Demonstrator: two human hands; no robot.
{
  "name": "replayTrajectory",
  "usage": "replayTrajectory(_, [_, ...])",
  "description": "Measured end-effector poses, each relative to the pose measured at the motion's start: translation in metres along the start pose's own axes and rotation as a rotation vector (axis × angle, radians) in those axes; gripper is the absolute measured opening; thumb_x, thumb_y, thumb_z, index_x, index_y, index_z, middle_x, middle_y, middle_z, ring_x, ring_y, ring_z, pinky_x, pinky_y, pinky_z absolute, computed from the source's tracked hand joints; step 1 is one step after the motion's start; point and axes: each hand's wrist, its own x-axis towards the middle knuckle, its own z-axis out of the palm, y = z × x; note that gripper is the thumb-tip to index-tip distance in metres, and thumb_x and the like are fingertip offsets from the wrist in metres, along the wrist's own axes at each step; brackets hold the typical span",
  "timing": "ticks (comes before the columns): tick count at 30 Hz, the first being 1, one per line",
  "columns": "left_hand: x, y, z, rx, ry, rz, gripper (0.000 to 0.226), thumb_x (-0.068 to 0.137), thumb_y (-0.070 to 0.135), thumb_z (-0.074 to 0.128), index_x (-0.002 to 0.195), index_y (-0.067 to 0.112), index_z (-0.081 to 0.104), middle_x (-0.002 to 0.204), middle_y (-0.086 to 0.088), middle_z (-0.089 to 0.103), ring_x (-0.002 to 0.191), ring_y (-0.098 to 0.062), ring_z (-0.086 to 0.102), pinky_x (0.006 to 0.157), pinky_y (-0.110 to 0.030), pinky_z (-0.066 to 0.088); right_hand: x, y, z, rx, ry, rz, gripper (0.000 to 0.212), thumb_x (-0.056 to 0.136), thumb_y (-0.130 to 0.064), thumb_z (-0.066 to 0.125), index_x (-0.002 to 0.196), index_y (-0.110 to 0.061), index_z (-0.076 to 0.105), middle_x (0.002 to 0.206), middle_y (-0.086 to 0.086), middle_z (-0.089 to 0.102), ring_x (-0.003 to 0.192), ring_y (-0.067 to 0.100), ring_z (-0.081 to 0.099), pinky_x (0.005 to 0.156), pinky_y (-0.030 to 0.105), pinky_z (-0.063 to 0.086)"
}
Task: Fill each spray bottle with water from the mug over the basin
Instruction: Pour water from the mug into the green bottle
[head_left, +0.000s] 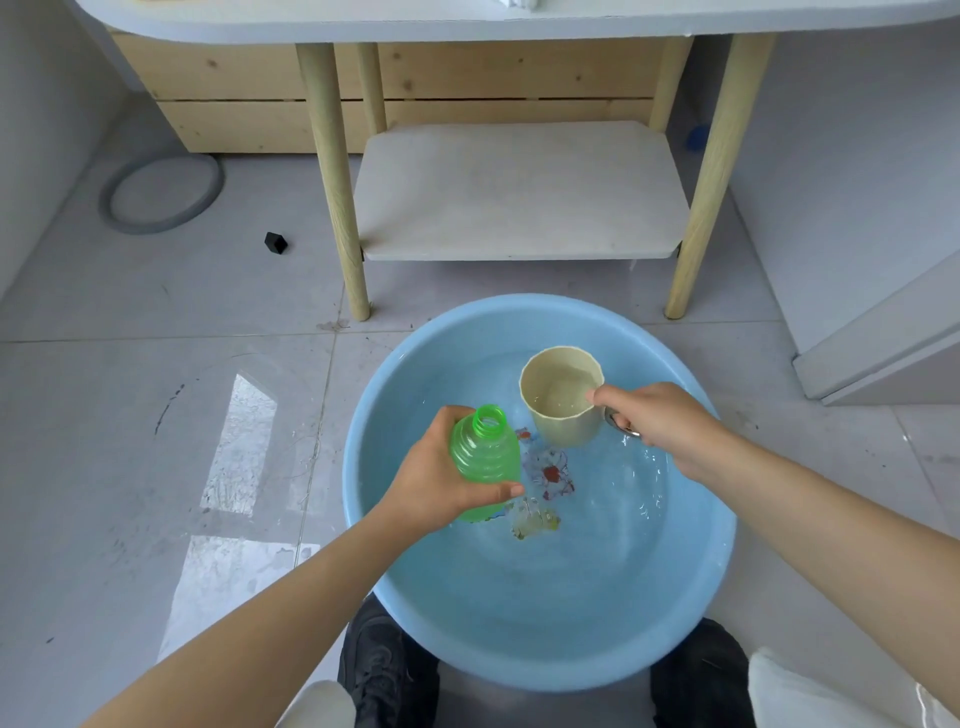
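A blue basin (540, 639) of water sits on the tiled floor. Above its far half, the right hand (662, 423) grips a cream mug (563, 397) by its handle; the left hand (441, 475) wraps an uncapped green spray bottle (485, 457) near the left rim.

A translucent green spray bottle (485, 457), uncapped with its threaded neck open, tilts in the left hand (441, 478) over the blue basin (545, 639) of water. Just beside it, the right hand (660, 423) grips the handle of a cream faceted mug (561, 415), upright and holding water.
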Motion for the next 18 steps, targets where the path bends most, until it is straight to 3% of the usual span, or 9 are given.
replayTrajectory(8, [0.002,0.009,0.007,-0.003,0.013,0.054,0.079,0.056,0.034,0.091,0.119,0.030,0.044,0.109,0.013,0.059,0.100,-0.005,0.056,0.074,-0.004,0.041,-0.023,-0.016,-0.001,0.076,0.134,-0.185,0.045,0.080,-0.044,0.065,0.063,-0.010,0.041,0.055,0.001,0.026,0.056,0.021,0.027,0.057,0.032,0.020])
replayTrajectory(13, [0.002,0.011,0.008,-0.015,0.024,0.063,0.077,0.056,0.034,0.090,0.117,0.031,0.044,0.108,0.014,0.059,0.099,-0.004,0.056,0.073,-0.005,0.042,-0.032,-0.023,0.003,0.035,0.194,-0.297,0.055,0.080,-0.044,0.065,0.051,-0.019,0.025,0.042,-0.009,0.017,0.045,0.015,0.020,0.052,0.031,0.017])
replayTrajectory(18, [0.001,0.011,0.008,-0.005,0.024,0.072,0.077,0.057,0.033,0.090,0.119,0.028,0.044,0.109,0.012,0.059,0.100,-0.005,0.056,0.075,-0.006,0.041,-0.037,-0.022,0.008,-0.031,0.259,-0.393,0.050,0.079,-0.046,0.066,0.057,-0.012,0.037,0.050,-0.002,0.025,0.050,0.018,0.026,0.053,0.031,0.022])
